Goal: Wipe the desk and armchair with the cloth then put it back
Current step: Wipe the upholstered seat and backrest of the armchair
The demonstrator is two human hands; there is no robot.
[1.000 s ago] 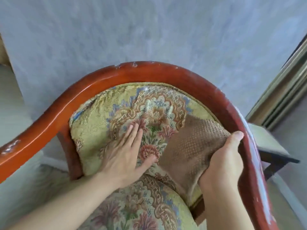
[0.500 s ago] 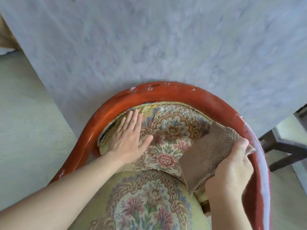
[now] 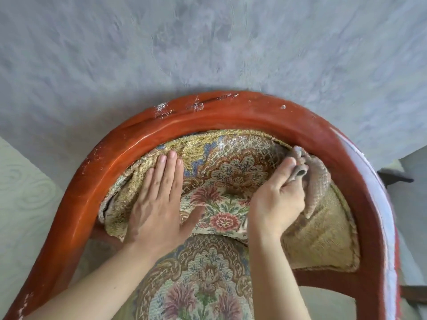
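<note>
The armchair has a curved red-brown wooden frame and floral tapestry upholstery. My left hand lies flat with straight fingers on the padded backrest, left of its middle. My right hand grips the bunched brown waffle-weave cloth and presses it against the right part of the backrest, just under the wooden rail. Part of the cloth is hidden behind my fingers. The floral seat cushion shows below both forearms.
A grey-blue textured wall stands directly behind the chair. Pale patterned floor shows at the left. A dark piece of furniture pokes in at the right edge beyond the armrest.
My right hand has bunched the cloth and moved it up and inward along the backrest toward the top rail. My left hand stays flat on the backrest. The view has tilted down over the chair.
</note>
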